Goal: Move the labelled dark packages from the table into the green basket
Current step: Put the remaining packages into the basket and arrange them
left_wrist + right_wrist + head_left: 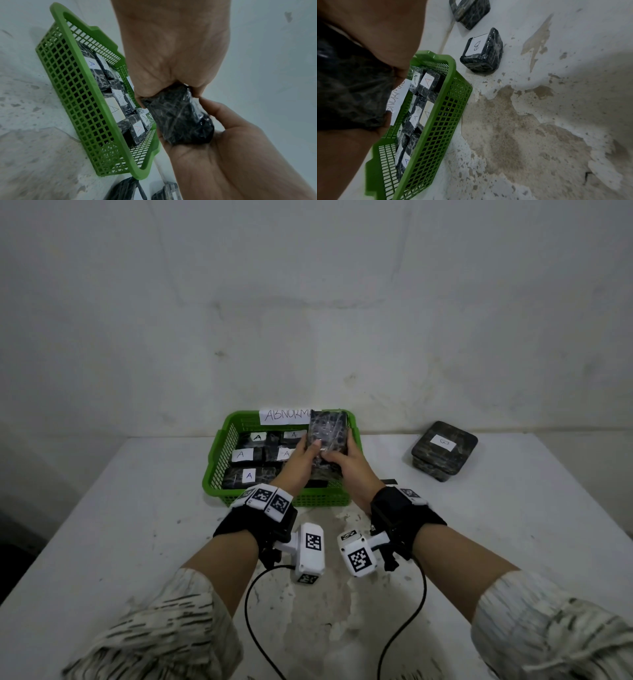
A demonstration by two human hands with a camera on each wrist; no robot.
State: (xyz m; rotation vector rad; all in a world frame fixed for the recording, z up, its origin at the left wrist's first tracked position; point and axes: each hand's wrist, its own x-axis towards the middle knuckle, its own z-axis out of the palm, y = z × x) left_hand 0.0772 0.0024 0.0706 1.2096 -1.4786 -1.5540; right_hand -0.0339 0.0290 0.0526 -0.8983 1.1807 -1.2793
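A green mesh basket (pixel 218 440) stands on the table and holds several dark wrapped packages with white "A" labels (pixel 249 475). Both hands hold one more dark package (pixel 329 433) upright over the basket's right side, and no label shows on the face turned to me. My left hand (pixel 310 448) grips its left edge, thumb on the front. My right hand (pixel 342 457) cups its lower right part. In the left wrist view the package (pixel 178 119) sits between both palms beside the basket (pixel 72 94). A "B" package (pixel 482 51) lies on the table by the basket (pixel 440 121).
A stack of dark packages (pixel 443 450) with a white label sits at the table's back right. A paper sign (pixel 286 416) hangs on the basket's back wall. The white table (pixel 137 542) has worn patches, and cables trail from the wrist cameras near its front edge.
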